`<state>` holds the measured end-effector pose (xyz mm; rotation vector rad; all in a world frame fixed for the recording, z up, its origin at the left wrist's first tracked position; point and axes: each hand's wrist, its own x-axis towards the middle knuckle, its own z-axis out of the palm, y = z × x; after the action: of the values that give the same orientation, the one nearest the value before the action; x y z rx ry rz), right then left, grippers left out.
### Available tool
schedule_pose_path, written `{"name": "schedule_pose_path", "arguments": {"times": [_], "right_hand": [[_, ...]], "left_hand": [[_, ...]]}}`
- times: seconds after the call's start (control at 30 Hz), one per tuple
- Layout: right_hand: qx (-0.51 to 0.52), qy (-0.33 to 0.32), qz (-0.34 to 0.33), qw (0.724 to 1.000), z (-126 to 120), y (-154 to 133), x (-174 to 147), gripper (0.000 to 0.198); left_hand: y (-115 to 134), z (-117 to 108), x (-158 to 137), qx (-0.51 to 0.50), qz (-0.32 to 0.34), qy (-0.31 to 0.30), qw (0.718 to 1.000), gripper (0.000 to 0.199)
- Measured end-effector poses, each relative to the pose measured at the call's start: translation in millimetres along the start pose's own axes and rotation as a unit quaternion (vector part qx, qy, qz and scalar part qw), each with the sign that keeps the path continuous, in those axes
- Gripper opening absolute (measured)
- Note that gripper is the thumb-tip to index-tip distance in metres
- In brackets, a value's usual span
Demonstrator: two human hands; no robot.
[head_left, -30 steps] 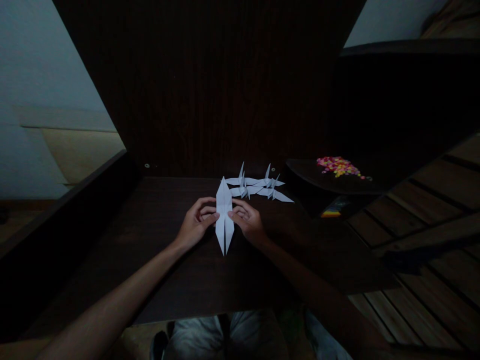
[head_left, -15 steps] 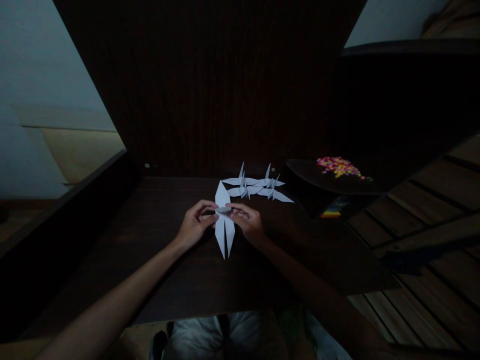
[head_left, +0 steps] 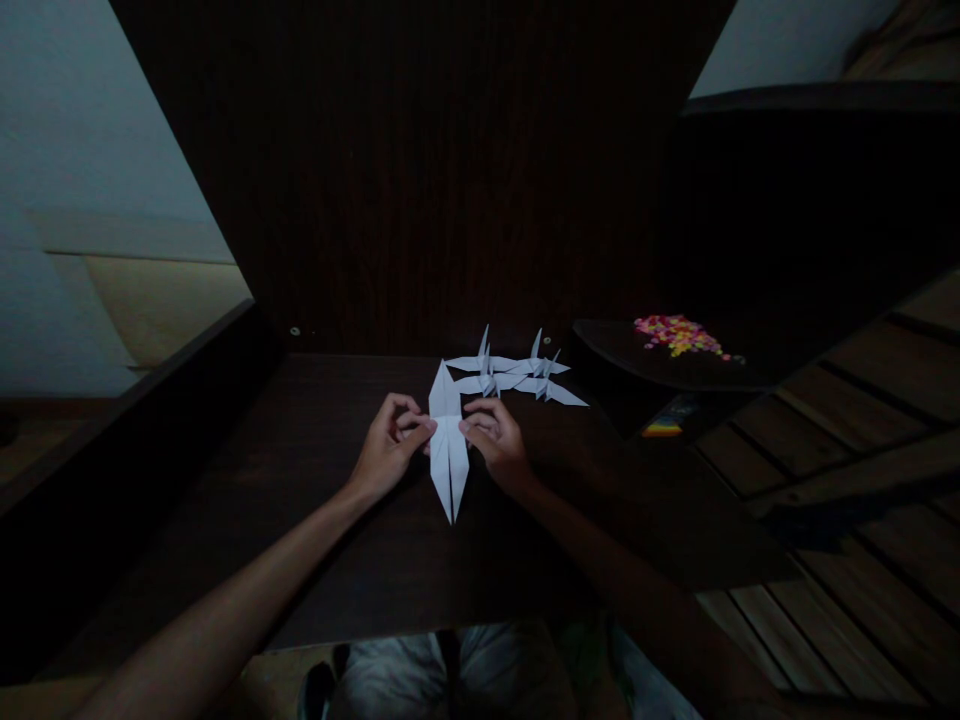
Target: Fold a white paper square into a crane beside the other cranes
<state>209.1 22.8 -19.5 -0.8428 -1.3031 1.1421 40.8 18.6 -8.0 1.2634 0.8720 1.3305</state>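
A white folded origami paper, long and pointed at both ends, lies upright in view between my hands, its lower half split by a slit down the middle. My left hand pinches its left edge between thumb and fingers. On the opposite edge, my right hand pinches it with the thumb on top; the fingers beneath are partly hidden. Just beyond the paper's upper right stand several white origami cranes, wings spread and overlapping, apart from my fingers.
The dark wooden desk has a tall back panel and a raised side board at left. To the right, a rounded shelf bears a pile of small colourful pieces. A rainbow-striped item sits below it.
The raised flap at the paper's middle has gone down flat, and the lower points have drawn closer together. My fingers have moved off the centre to the paper's two edges.
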Motion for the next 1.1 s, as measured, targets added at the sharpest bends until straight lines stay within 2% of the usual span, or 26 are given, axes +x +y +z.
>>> {"name": "schedule_pose_path", "arguments": {"times": [0.13, 0.23, 0.37, 0.57, 0.73, 0.87, 1.1], "right_hand": [[-0.037, -0.004, -0.013, 0.999, -1.4, 0.2, 0.1, 0.013], [-0.04, -0.005, -0.003, 0.999, -2.7, -0.8, 0.2, 0.021], [-0.039, -0.009, 0.008, 0.999, -3.5, -4.4, 0.2, 0.024], [-0.042, -0.013, 0.018, 0.999, -4.9, -9.4, -0.3, 0.018], [0.0, -0.047, 0.023, 0.999, -9.9, -9.0, 0.1, 0.026], [0.016, -0.061, 0.011, 0.998, -12.5, -10.1, 1.0, 0.028], [-0.002, -0.051, 0.004, 0.999, -12.1, -11.5, 0.2, 0.027]], "left_hand": [[3.4, -1.0, -1.0, 0.056, 0.006, -0.003, 0.998, 0.022], [5.9, -1.7, -1.5, 0.08, -0.008, 0.002, 0.997, 0.032], [7.8, -2.1, -2.1, 0.092, -0.004, 0.01, 0.996, 0.036], [7.7, -5.1, -2.3, 0.094, -0.002, 0.001, 0.996, 0.02], [7.1, -9.3, -4.3, 0.029, -0.021, -0.044, 0.998, 0.032], [8.6, -9.3, -5.6, 0.019, -0.025, -0.064, 0.997, 0.04], [10.3, -7.7, -4.9, 0.04, -0.029, -0.054, 0.997, 0.043]]}}
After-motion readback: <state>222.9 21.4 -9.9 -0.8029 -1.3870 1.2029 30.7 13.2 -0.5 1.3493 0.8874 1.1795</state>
